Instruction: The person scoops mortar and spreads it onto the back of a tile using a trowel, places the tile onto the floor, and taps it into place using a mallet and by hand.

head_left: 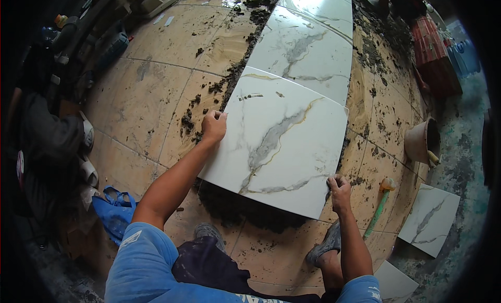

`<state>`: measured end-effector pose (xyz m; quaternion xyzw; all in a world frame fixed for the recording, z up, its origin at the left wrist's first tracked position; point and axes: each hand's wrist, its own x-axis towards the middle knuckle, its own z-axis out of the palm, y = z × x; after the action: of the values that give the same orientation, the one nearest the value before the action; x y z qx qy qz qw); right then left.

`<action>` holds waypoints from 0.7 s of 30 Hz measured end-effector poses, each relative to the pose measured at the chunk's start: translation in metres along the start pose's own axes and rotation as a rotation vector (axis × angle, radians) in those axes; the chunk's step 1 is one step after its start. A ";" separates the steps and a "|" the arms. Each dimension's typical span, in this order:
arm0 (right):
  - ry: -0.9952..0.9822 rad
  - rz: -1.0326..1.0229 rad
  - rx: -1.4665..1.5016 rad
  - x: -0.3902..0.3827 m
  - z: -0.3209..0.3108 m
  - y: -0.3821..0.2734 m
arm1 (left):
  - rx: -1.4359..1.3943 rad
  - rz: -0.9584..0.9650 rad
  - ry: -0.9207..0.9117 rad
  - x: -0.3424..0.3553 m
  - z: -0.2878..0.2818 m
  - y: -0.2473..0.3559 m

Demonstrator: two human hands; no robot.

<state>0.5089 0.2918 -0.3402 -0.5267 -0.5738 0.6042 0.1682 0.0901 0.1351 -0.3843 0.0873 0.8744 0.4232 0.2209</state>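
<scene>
A large white marble-patterned tile (276, 157) lies over dark mortar (235, 211) on the beige tiled floor, with my left hand (213, 126) gripping its left edge and my right hand (339, 191) pinching its right edge near the front corner. Beyond it, another veined white tile (302, 52) continues the row, its near edge meeting the held tile's far edge. Dark crumbs of mortar (188, 120) are strewn along the row's sides.
To the right are a mallet (378, 209) with a green handle, a bucket (420, 141), loose tiles (428, 219), a red box (436, 63) and blue containers (464, 60). A blue bag (112, 214) and dark clutter (42, 146) line the left.
</scene>
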 end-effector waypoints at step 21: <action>0.073 0.035 -0.288 0.007 0.006 -0.009 | 0.181 0.073 -0.050 0.005 -0.004 0.000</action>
<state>0.4975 0.2970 -0.3368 -0.5768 -0.6388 0.4990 0.1010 0.0836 0.1344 -0.3839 0.1491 0.8996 0.3478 0.2181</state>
